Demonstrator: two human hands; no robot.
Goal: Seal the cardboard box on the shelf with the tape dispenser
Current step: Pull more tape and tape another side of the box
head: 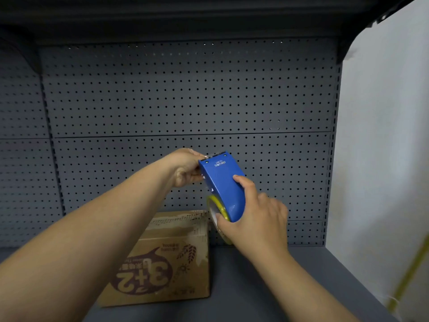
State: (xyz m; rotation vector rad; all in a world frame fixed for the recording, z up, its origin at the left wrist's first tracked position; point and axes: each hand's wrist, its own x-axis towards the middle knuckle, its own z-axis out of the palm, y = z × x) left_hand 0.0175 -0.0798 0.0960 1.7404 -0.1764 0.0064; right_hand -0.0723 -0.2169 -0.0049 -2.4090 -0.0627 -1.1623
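Observation:
A blue tape dispenser with a yellowish roll of tape is held up in the air in front of the pegboard, above the right end of the box. My right hand grips its rounded lower end and the roll. My left hand pinches at its upper, toothed end. Below stands a brown printed cardboard box on the grey shelf; my left forearm hides its left part. Neither hand touches the box.
A grey perforated back panel rises behind the shelf, and another shelf overhangs at the top. A white wall stands to the right, past the shelf's upright post.

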